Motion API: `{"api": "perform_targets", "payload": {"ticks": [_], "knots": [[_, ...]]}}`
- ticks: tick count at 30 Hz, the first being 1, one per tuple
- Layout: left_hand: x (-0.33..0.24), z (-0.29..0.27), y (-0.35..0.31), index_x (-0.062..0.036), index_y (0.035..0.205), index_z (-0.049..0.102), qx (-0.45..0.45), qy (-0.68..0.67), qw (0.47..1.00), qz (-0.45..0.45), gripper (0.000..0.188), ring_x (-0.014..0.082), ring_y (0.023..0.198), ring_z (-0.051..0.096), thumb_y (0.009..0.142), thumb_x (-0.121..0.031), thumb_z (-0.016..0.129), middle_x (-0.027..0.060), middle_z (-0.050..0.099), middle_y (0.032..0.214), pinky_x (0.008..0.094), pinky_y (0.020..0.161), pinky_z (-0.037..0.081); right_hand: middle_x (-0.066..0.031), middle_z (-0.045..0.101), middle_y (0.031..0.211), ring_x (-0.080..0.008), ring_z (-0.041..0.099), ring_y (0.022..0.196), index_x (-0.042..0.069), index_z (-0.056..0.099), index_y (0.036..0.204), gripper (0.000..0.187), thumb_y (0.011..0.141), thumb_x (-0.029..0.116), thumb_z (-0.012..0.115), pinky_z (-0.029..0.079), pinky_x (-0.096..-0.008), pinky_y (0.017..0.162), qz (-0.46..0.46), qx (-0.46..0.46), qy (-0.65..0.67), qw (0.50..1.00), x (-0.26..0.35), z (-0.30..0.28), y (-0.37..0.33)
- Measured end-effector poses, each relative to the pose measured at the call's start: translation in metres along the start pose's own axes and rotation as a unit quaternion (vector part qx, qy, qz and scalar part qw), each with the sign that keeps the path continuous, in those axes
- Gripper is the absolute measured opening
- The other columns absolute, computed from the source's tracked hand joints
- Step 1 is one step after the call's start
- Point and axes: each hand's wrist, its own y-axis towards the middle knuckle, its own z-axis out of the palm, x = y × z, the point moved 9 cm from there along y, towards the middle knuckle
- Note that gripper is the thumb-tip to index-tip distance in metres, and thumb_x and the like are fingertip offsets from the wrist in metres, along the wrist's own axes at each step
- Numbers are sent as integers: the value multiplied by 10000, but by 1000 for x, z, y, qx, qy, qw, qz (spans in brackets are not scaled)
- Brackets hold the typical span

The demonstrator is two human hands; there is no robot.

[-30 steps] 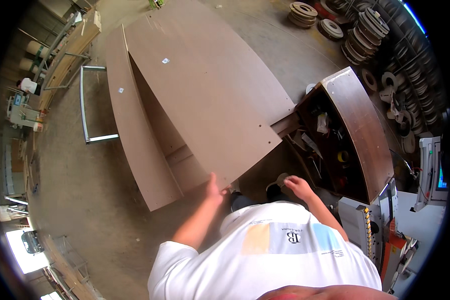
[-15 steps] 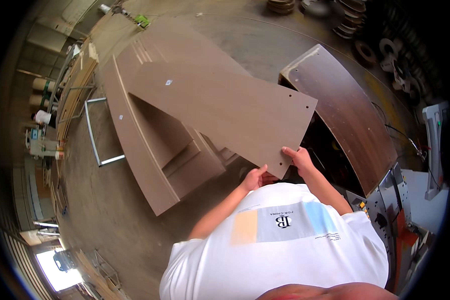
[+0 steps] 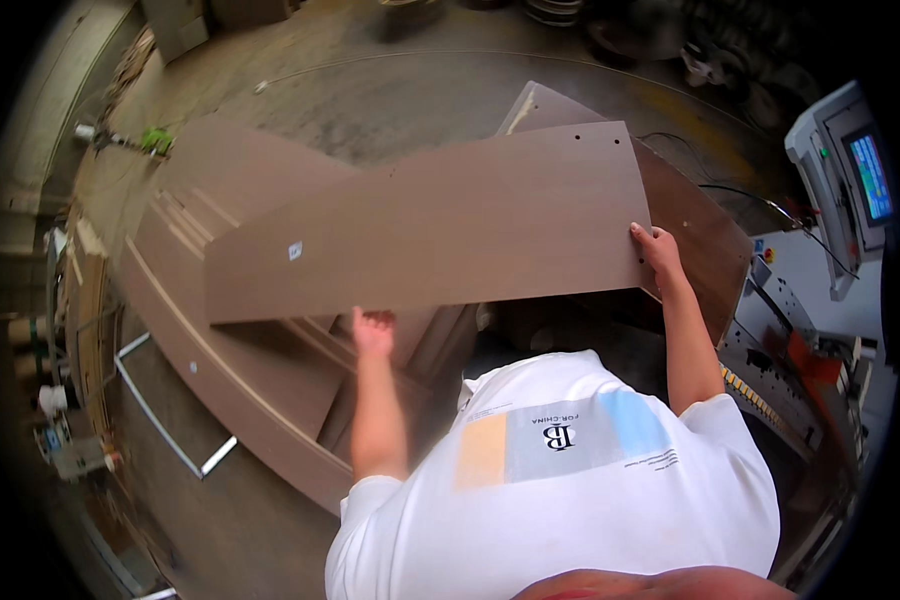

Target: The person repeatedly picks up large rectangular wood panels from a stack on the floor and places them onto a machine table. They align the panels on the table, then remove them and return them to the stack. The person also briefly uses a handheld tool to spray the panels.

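Observation:
A long brown board (image 3: 440,225) with a small white label and drilled holes near its right end lies across in front of me, above other boards. My right hand (image 3: 658,252) pinches its right end, the thumb on the top face and the fingers underneath. Along the near long edge, my left hand (image 3: 374,326) has its thumb up against the edge and its other fingers curled below, partly blurred. Underneath, at the left, is a stack of similar brown boards (image 3: 260,385), one with a long raised rim.
A dark brown board pile (image 3: 705,235) stands at the right beside a machine with a lit control screen (image 3: 868,178). On the floor at the left lies a pale metal frame (image 3: 160,410). A green object (image 3: 156,141) is at the far left.
The board has swung so that it lies crosswise, its right end farther right. My left hand has slid leftward along the near edge; my right hand has moved right and away with the end.

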Motion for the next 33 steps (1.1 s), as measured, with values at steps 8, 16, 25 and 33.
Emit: {"api": "perform_targets", "payload": {"ticks": [8, 16, 25, 33], "knots": [[-13, -12, 54, -136, 1281, 571, -133, 78, 983, -103, 486, 268, 1092, 608, 978, -516, 572, 66, 630, 1231, 422, 863, 550, -225, 707, 954, -419, 664, 967, 49, 693, 1016, 643, 891, 658, 531, 508, -488, 830, -18, -226, -221, 948, 3, -20, -8], [-14, -4, 49, -74, 1346, 525, -113, 110, 981, -109, 533, 314, 1178, 552, 1012, -489, 523, 120, 563, 1343, 476, 960, 523, -211, 691, 856, -427, 658, 861, 49, 674, 912, 549, 917, 583, 550, 506, -486, 751, 2, -266, -219, 939, -26, -36, -31], [36, 51, 36, -139, 1321, 549, -30, 195, 968, -152, 486, 262, 1160, 564, 1004, -506, 531, 54, 581, 1319, 426, 925, 513, -221, 699, 904, -432, 658, 895, 42, 671, 907, 560, 918, 587, 544, 516, -491, 767, 83, -345, -173, 919, -137, -110, -126], [106, 127, -30, -139, 1316, 553, 75, 314, 937, -134, 439, 250, 1161, 574, 1031, -468, 493, 41, 598, 1300, 412, 925, 514, -182, 710, 873, -405, 669, 858, 53, 656, 909, 529, 908, 575, 572, 526, -471, 749, 193, -388, -121, 893, -249, -195, -231]]}}
